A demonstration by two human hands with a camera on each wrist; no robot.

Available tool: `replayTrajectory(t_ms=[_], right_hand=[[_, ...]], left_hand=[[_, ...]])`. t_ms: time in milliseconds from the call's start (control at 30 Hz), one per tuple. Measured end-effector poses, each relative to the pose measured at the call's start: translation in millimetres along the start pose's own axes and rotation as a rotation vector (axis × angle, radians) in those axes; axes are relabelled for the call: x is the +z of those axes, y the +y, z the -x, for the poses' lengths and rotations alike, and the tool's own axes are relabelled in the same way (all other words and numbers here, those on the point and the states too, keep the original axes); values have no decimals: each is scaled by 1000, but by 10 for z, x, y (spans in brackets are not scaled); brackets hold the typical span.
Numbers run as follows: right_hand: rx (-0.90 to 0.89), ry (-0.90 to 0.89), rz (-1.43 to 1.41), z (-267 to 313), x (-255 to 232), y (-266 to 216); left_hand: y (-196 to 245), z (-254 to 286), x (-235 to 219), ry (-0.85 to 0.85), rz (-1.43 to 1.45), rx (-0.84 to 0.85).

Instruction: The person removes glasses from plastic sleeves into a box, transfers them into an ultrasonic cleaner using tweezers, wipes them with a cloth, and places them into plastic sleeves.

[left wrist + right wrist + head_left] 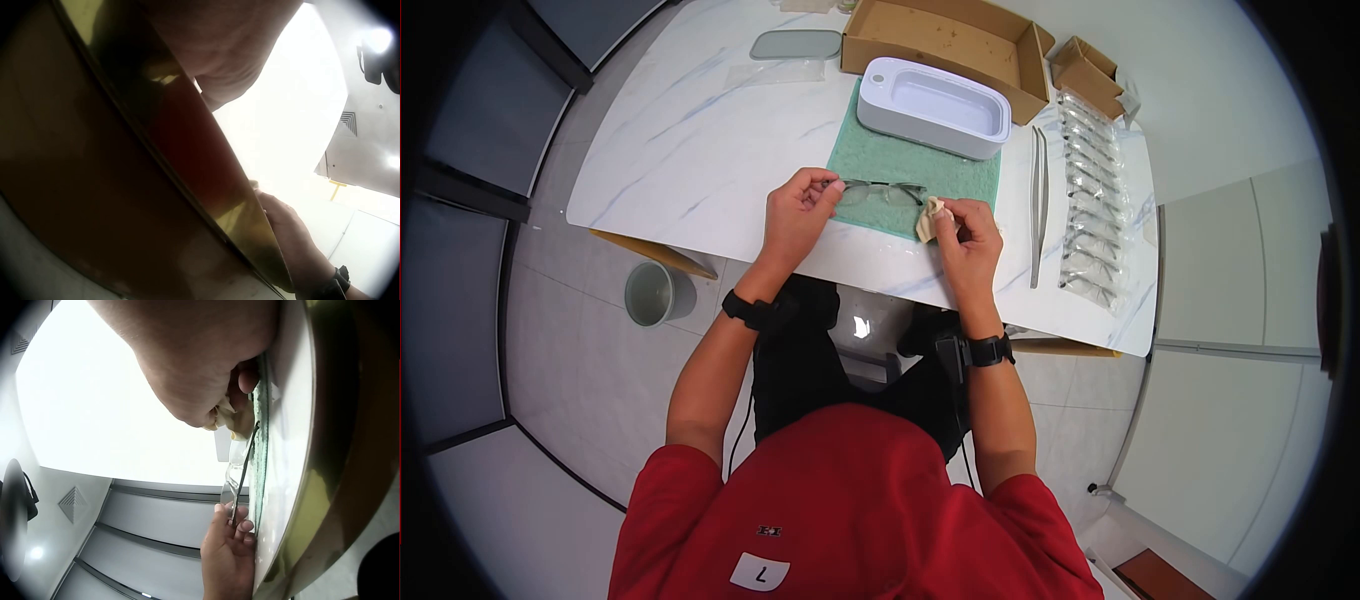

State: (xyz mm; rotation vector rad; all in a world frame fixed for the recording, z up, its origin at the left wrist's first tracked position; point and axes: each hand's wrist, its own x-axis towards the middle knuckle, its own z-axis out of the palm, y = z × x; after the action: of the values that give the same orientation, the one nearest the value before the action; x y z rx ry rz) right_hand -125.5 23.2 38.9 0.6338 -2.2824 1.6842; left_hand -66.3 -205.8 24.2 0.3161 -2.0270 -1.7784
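A pair of thin-framed glasses [885, 192] is held just over the green cloth [870, 150]. My left hand [798, 215] pinches one side of the frame between thumb and fingers. The right hand [972, 250] grips a crumpled cream cloth [927, 222] beside the other end of the glasses. From the right wrist view, the glasses [235, 484] run between the left hand [228, 556] and the cream cloth [240, 422] under my right hand [194, 369]. The left wrist view hides the glasses behind the table edge.
A white-lilac basin device [935, 108] stands on the green cloth's far part, with a cardboard box [950, 40] behind. Tweezers [1038, 205] and a column of bagged glasses [1092, 200] lie to the right. A grey lid [795, 44] lies far left; a small carton [1088, 78] stands far right.
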Motion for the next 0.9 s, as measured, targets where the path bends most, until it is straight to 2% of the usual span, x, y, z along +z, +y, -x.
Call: replayTrajectory(t_ms=[900], right_hand=[[-4,0,5,-4,2,43]], left_hand=[[1,0,2,-3,-20,25]])
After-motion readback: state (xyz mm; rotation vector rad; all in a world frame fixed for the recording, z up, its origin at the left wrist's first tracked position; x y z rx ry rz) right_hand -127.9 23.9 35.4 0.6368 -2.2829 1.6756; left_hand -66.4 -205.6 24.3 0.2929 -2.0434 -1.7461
